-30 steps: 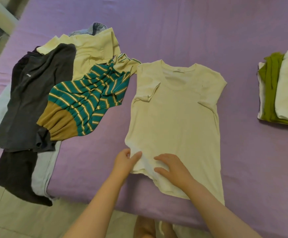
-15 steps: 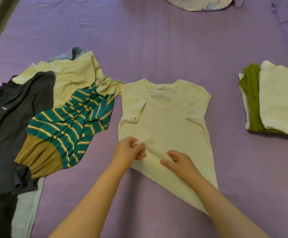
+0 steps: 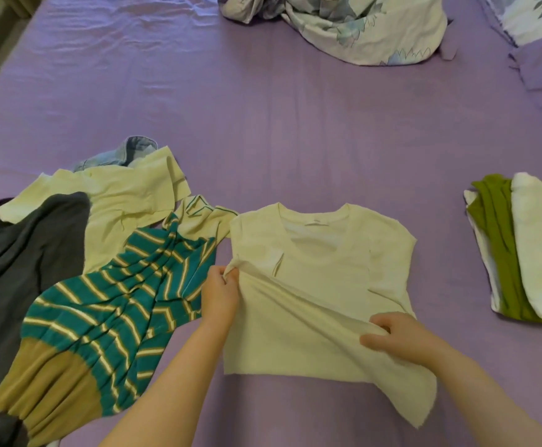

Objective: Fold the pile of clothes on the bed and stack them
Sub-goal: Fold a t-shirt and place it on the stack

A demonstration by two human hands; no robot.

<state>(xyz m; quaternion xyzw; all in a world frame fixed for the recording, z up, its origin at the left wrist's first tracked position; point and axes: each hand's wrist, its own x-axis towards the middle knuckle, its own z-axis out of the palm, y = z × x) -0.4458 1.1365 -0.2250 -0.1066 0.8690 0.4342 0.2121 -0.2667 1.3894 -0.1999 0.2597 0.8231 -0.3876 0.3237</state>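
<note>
Bedsheet [image 3: 295,124], purple, lightly creased, is covering the whole bed and bearing everything else. Rumpled floral duvet [image 3: 360,24] in white and lilac is lying bunched at the far edge. Unfolded pile is sprawling at the left: a dark grey garment [image 3: 14,269] lying flat and matte, a teal knit with thin cream stripes and a tan ribbed hem [image 3: 108,311] draping over it in soft ridges, a pale yellow shirt [image 3: 124,204] behind, and a corner of faded denim [image 3: 127,153] showing past that. Cream T-shirt [image 3: 324,272], thin soft jersey, is lying face up at the centre near the bed's near edge, neckline away from the person, its lower part being lifted and drawn upward in a slack diagonal fold. Folded stack [image 3: 521,253] is sitting well apart at the right: an olive green piece between white ones, edges roughly squared. Left hand [image 3: 219,293] is pinching the raised hem corner, fingers curled round the cloth. Right hand [image 3: 398,337] is gripping the same folded edge lower down, fingers curled over the fabric.
</note>
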